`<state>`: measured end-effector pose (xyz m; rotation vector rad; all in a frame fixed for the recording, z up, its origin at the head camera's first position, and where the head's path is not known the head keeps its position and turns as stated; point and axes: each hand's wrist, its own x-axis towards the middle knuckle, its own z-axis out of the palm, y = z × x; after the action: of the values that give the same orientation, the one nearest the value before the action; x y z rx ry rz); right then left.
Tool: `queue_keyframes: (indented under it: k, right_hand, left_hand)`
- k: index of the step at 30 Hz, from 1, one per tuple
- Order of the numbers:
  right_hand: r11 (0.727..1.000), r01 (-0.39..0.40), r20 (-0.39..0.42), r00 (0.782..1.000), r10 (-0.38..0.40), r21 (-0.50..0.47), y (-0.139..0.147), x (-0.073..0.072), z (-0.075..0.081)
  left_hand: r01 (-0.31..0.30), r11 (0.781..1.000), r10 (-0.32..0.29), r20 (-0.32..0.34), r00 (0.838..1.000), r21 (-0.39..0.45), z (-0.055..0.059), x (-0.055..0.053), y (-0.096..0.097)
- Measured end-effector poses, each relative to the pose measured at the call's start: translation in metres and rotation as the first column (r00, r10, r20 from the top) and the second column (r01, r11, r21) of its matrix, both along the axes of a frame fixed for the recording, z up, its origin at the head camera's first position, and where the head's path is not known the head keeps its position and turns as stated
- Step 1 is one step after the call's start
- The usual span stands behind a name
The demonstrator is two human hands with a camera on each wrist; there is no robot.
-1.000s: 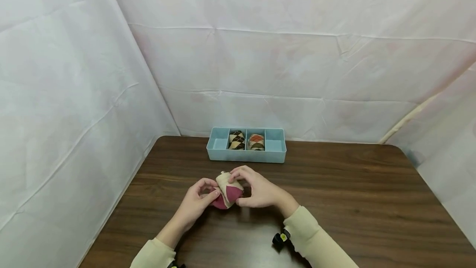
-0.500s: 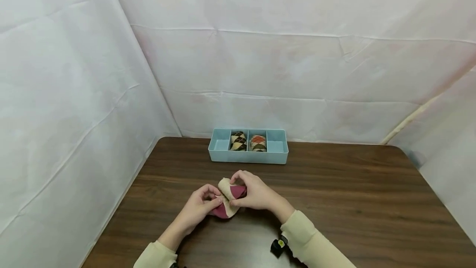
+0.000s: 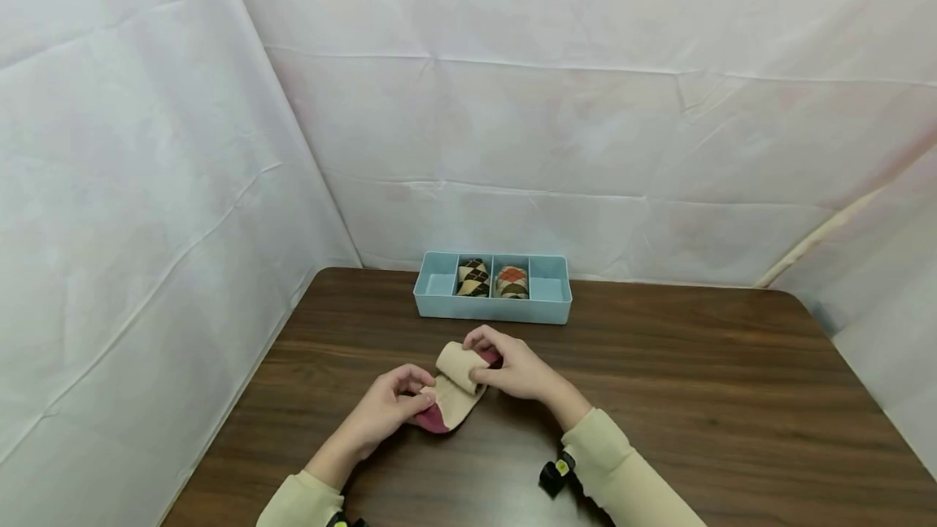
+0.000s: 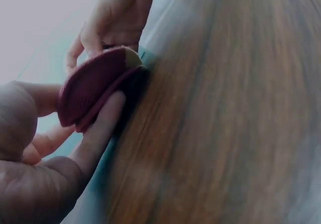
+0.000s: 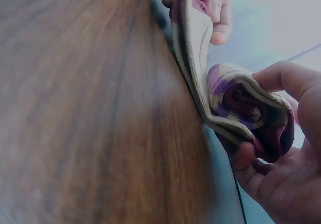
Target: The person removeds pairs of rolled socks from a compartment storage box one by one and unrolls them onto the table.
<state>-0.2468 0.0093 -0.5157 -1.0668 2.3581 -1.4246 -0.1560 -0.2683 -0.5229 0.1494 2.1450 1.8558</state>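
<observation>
A cream and maroon sock [image 3: 455, 402] is partly rolled up just above the dark wooden table. My left hand [image 3: 391, 407] pinches its maroon end between thumb and fingers; that end [image 4: 95, 83] shows as two layers in the left wrist view. The rolled part is held by my right hand [image 3: 516, 366], thumb on one side and fingers on the other. In the right wrist view the roll [image 5: 241, 103] shows its spiral edge, with purple inside, and a flat cream stretch runs from it to the left hand.
Behind the hands stands a light blue divided box [image 3: 492, 310]. Its two middle compartments hold a black and cream argyle sock roll [image 3: 473, 278] and an orange and brown one [image 3: 512, 283]. White cloth sheets [image 3: 483, 128] hang behind and left of the table [image 3: 695, 381].
The right hand has moved the roll away from the left hand, up and to the right. A longer flat cream stretch of sock now shows between the hands.
</observation>
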Motion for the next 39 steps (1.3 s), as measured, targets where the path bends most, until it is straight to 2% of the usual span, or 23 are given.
queue_keyframes:
  k: [4, 8, 12, 15, 19, 22, 25, 28, 30, 39]
  right_hand:
    - [1.0, -0.012, 0.039, 0.999, 0.013, -0.023, 0.002, -0.002, -0.002]
    - [0.999, -0.024, 0.057, 0.998, 0.025, -0.021, 0.005, -0.004, -0.002]
    - [1.0, -0.029, 0.014, 0.999, 0.029, -0.002, 0.005, -0.004, -0.003]
    - [1.0, -0.003, -0.052, 0.999, 0.003, 0.017, 0.006, -0.003, -0.004]
    - [0.999, 0.031, -0.131, 0.991, -0.028, 0.026, 0.006, -0.002, -0.003]
    - [1.0, 0.015, -0.155, 0.988, -0.012, 0.02, 0.006, -0.002, -0.002]
    - [1.0, -0.002, -0.164, 0.986, 0.006, 0.025, 0.006, -0.003, -0.003]
    - [0.999, -0.005, -0.156, 0.988, 0.01, 0.035, 0.007, -0.003, -0.003]
    - [0.999, -0.002, -0.142, 0.99, 0.009, 0.05, 0.008, -0.004, -0.004]
    - [0.994, 0.003, -0.064, 0.998, 0.004, 0.112, 0.009, -0.004, -0.006]
  left_hand:
    - [-0.034, 0.998, 0.032, -0.035, 0.999, -0.046, -0.001, -0.002, -0.001]
    - [0.01, 0.998, -0.012, -0.033, 0.999, -0.064, -0.001, -0.002, -0.002]
    - [0.063, 0.996, -0.062, 0.015, 0.998, -0.062, 0.002, 0.001, -0.003]
    - [0.087, 0.994, -0.086, 0.016, 0.996, -0.066, 0.001, 0.001, -0.004]
    - [0.119, 0.988, -0.121, -0.021, 0.992, -0.096, 0.0, -0.001, -0.007]
    - [0.141, 0.977, -0.155, -0.078, 0.985, -0.162, 0.0, -0.001, -0.01]
    - [0.154, 0.954, -0.197, -0.151, 0.969, -0.256, 0.001, -0.002, -0.013]
    - [0.163, 0.931, -0.233, -0.186, 0.955, -0.326, 0.002, -0.002, -0.014]
    - [0.176, 0.922, -0.248, -0.178, 0.952, -0.345, 0.002, -0.002, -0.015]
    - [0.199, 0.918, -0.26, -0.142, 0.955, -0.342, 0.002, -0.002, -0.013]
